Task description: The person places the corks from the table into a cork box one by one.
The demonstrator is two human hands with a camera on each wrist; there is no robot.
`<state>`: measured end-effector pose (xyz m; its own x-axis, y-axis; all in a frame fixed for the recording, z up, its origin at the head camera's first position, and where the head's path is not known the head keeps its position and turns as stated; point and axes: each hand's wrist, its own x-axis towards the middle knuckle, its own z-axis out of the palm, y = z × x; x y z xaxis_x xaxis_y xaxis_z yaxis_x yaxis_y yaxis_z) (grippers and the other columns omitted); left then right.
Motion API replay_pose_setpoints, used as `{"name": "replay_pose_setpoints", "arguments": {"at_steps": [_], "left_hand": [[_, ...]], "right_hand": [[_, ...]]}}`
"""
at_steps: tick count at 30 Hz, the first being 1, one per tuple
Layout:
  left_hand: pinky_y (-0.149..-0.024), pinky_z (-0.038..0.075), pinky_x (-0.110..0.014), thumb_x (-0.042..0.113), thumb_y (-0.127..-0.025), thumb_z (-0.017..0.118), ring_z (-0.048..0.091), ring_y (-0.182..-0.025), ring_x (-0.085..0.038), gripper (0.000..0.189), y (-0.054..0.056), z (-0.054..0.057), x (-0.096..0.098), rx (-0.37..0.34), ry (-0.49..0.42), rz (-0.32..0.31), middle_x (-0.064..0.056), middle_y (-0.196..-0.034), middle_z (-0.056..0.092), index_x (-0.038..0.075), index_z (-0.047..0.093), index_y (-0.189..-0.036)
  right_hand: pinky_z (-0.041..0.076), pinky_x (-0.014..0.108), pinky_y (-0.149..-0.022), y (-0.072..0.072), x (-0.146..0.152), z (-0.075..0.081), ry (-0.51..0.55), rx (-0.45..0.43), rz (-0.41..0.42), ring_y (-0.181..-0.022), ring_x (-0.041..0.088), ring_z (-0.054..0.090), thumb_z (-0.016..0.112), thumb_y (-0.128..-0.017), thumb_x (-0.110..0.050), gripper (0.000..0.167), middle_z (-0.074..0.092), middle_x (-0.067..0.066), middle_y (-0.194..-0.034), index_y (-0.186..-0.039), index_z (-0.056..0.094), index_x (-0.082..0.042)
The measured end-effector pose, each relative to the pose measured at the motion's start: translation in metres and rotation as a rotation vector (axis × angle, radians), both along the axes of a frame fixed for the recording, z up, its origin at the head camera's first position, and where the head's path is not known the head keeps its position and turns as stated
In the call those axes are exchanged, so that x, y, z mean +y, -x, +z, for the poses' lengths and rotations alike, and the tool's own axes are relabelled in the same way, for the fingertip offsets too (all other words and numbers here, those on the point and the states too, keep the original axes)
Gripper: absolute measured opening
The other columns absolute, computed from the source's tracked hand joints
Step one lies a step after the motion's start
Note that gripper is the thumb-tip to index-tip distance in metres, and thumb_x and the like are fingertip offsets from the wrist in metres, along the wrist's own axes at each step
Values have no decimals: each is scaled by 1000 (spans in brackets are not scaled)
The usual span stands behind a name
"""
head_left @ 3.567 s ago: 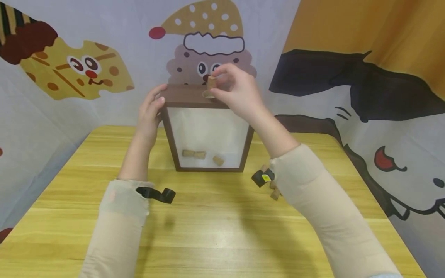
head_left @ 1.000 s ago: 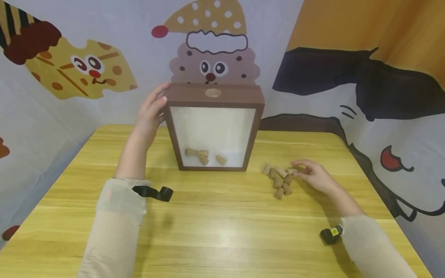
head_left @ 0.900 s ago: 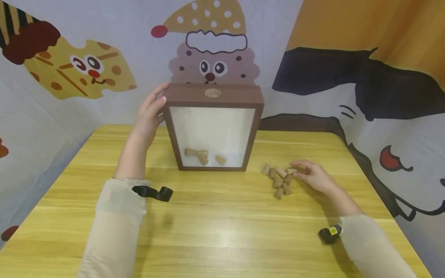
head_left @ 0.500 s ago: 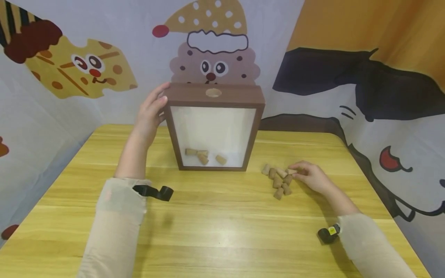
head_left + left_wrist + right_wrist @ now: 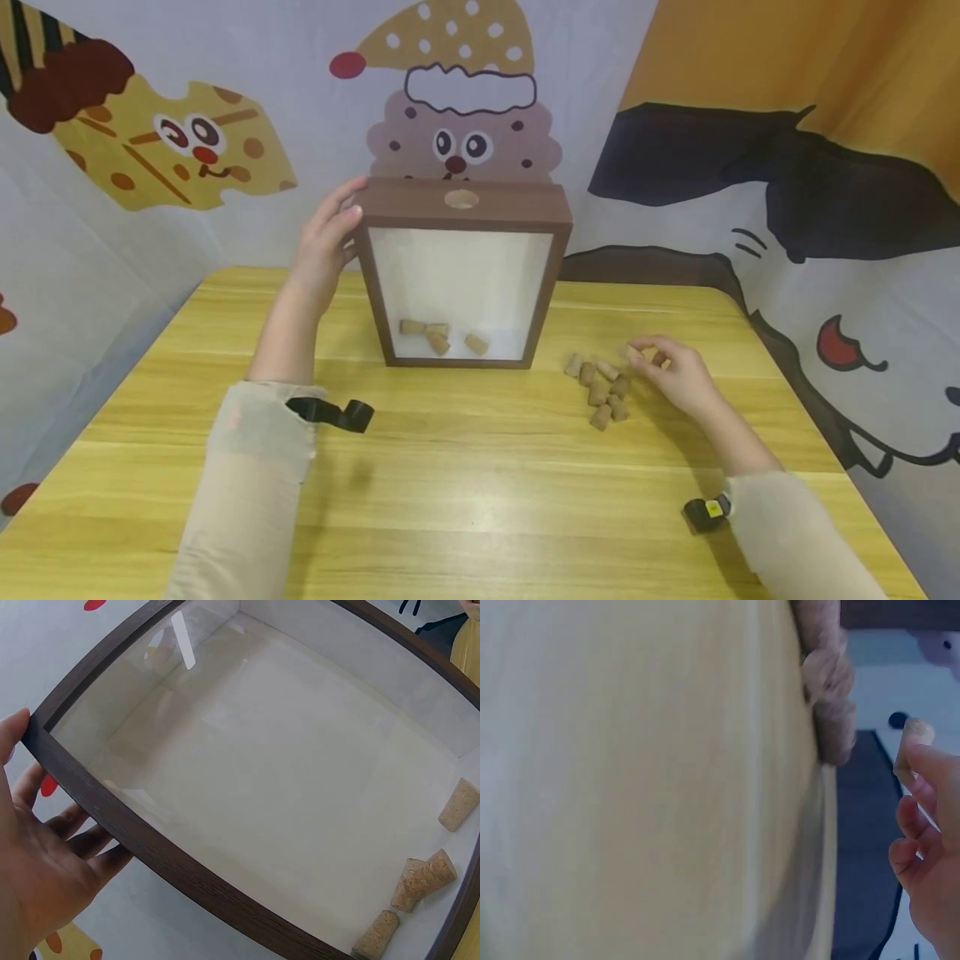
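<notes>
My left hand (image 5: 318, 237) holds the upper left corner of a brown shadow box frame (image 5: 468, 221) that stands upright on the table. Several corks (image 5: 431, 874) lie at the bottom behind its clear front, and a round hole (image 5: 461, 199) opens in its top. Between thumb and fingertips, my right hand (image 5: 678, 375) pinches a single cork (image 5: 913, 742), raised just off the pile. Several loose corks (image 5: 598, 393) lie heaped to the left of that hand, right of the box.
The wooden table (image 5: 450, 483) stretches out in front of the box. Behind it hangs a cartoon-printed cloth (image 5: 600, 75). Black wrist cameras (image 5: 352, 415) stick out from both sleeves.
Earlier, my right hand held a cork at the box's top hole; another cork now lies inside. The hand went to the pile and has just lifted a cork. My left hand stays put.
</notes>
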<state>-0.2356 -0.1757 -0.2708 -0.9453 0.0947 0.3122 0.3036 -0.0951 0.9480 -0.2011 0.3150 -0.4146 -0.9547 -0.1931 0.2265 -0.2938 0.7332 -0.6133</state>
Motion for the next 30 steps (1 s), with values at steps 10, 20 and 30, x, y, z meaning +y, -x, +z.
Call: {"name": "replay_pose_setpoints", "arguments": {"at_steps": [10,20,30], "left_hand": [[-112,12,-54,36,-94,53,12,-143,-24,57,-1,1,1,-4,-1,0,2,-158,18,20,38,-147],[-112,13,-54,36,-94,53,12,-143,-24,58,0,0,1,-3,-6,-5,3,-157,19,19,38,-147],[-112,12,-54,37,-94,52,12,-143,-24,57,0,0,1,-6,-2,-3,4,-157,18,21,38,-147]], "right_hand": [[39,22,-44,-21,-35,35,140,91,-61,-62,16,48,67,-91,-26,30,58,8,-80,-113,66,-5],[41,17,-52,-39,-76,81,357,279,-44,-62,11,49,72,-83,-1,25,58,0,-75,-107,68,0],[43,19,-55,-52,-126,144,613,371,121,-66,14,53,69,-80,10,23,65,5,-80,-103,67,6]]}}
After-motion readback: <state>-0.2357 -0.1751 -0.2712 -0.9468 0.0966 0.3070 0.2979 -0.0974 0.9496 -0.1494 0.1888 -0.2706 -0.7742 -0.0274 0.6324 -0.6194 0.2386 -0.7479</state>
